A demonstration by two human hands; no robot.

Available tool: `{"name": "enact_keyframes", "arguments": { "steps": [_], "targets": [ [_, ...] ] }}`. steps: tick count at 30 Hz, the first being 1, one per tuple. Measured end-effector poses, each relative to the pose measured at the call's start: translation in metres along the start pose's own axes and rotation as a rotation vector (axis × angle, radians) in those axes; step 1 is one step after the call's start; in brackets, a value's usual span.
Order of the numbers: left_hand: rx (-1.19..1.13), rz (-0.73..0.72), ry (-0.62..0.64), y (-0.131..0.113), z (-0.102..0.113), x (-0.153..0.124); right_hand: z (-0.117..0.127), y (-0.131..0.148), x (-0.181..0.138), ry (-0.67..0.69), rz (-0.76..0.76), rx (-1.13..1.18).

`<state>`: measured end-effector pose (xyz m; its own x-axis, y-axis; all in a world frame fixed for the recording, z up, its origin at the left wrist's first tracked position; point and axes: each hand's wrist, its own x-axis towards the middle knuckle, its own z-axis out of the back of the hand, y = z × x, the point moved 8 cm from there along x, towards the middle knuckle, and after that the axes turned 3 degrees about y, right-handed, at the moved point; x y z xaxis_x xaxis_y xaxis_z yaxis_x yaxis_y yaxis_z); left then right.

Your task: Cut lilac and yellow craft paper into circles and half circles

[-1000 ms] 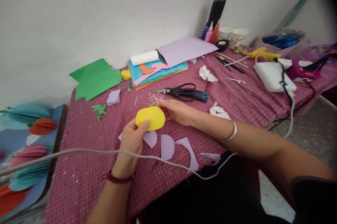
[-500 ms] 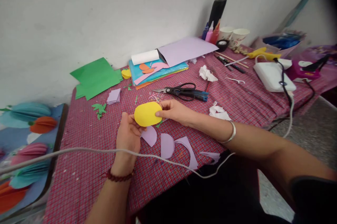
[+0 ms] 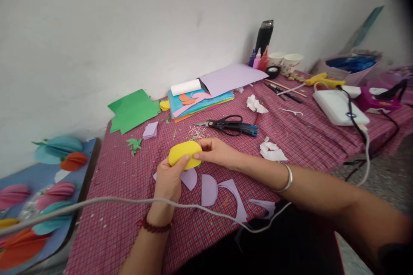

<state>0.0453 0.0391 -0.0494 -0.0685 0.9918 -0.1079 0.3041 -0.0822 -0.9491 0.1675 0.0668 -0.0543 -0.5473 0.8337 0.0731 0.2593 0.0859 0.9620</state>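
Both hands grasp the yellow paper oval (image 3: 185,154): left hand (image 3: 169,178) pinches its near edge, right hand (image 3: 217,152) its right end; it hovers above the counter (image 3: 122,189), just nearer than the black scissors (image 3: 227,122); lilac paper offcuts (image 3: 209,188) lie below it.

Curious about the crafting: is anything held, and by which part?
A yellow paper oval, held by both: left hand at its lower left edge, right hand at its right end.
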Motion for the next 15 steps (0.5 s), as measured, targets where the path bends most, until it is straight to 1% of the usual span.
{"name": "enact_keyframes", "arguments": {
  "steps": [2,4,8,11,15],
  "targets": [
    [-0.025,0.006,-0.01,-0.002,-0.002,-0.001,-0.003,0.0,0.0,0.014,-0.004,0.038],
    [-0.106,0.043,-0.001,-0.003,-0.003,-0.001,-0.003,-0.001,-0.001,0.006,-0.012,0.064],
    [-0.33,0.201,0.03,0.001,-0.002,-0.001,-0.002,0.0,-0.003,-0.023,-0.012,0.09],
    [-0.306,0.231,0.053,0.003,0.001,-0.001,0.0,0.005,-0.005,-0.031,0.013,0.057],
    [-0.221,0.224,0.169,0.007,-0.008,-0.004,0.002,0.009,-0.005,-0.044,0.037,-0.001]
  ]
}}
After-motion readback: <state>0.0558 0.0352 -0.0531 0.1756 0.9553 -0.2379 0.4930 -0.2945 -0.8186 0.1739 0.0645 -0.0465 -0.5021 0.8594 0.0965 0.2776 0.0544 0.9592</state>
